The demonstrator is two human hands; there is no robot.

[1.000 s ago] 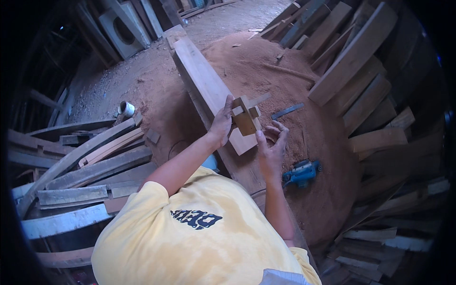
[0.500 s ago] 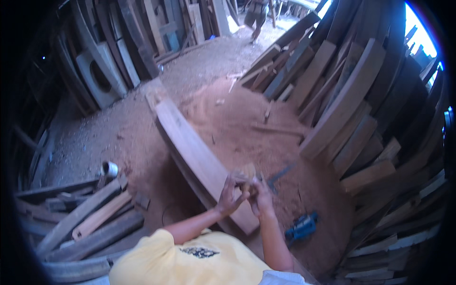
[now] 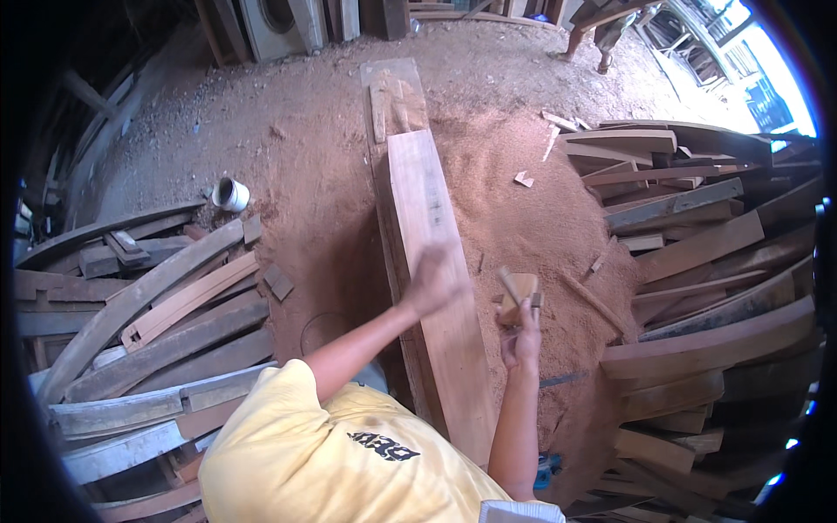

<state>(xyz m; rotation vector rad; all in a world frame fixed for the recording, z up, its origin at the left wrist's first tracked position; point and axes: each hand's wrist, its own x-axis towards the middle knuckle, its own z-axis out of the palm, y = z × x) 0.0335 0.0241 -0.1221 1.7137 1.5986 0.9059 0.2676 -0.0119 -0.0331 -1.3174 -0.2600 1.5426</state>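
A long pale plank (image 3: 440, 253) lies lengthwise before me on a thicker timber. Over its right half is my left hand (image 3: 436, 281), smeared by motion, so its fingers and any contact with the wood are unclear. To the right of the plank, above the sawdust, my right hand (image 3: 520, 342) is closed on a wooden marking gauge (image 3: 520, 301), a small block with a thin stem crossing it. The fingertips grip the gauge's near side.
Sawdust (image 3: 506, 209) covers the ground right of the plank. Stacked boards (image 3: 715, 340) line the right side, and curved timbers (image 3: 174, 296) lie at left near a white bucket (image 3: 230, 194). A blue tool (image 3: 547, 471) sits by my right forearm. Another person's legs (image 3: 606, 39) show far off.
Both hands were together at the gauge. Now my left hand has moved left over the plank, and my right hand holds the gauge alone. The view has turned right and downward.
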